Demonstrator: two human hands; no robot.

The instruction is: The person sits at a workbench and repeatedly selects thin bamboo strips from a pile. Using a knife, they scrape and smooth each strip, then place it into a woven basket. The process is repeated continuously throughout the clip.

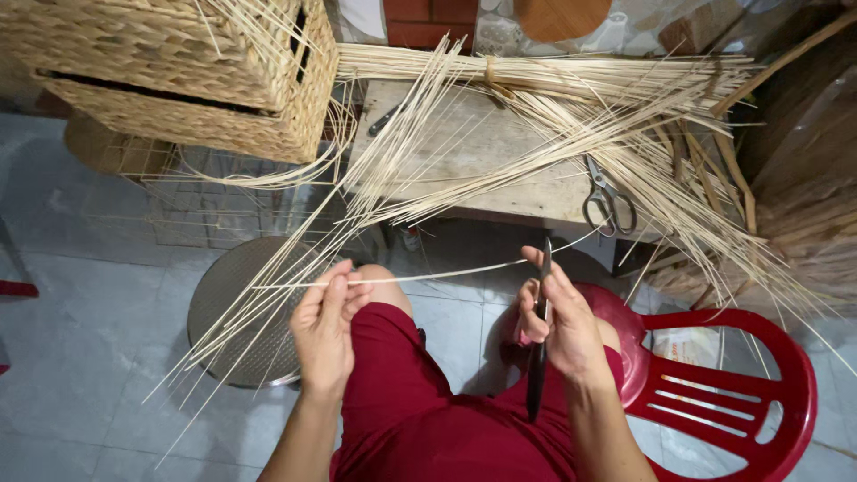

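Note:
My left hand [326,323] pinches a thin pale reed strip [437,274] that runs level across to my right hand [558,312]. My right hand grips a long dark knife [539,357], blade up, with the blade's tip against the strip. Both hands hover above my knees in dark red clothing [420,411]. A big fan of similar pale strips [428,152] spills off a low wooden table [500,178] just beyond my hands.
Metal scissors [608,201] lie on the table's right side. A woven basket [187,71] sits upper left over a wire frame [214,201]. A round metal stool top [245,308] stands left of my knees, a red plastic chair [723,384] at right.

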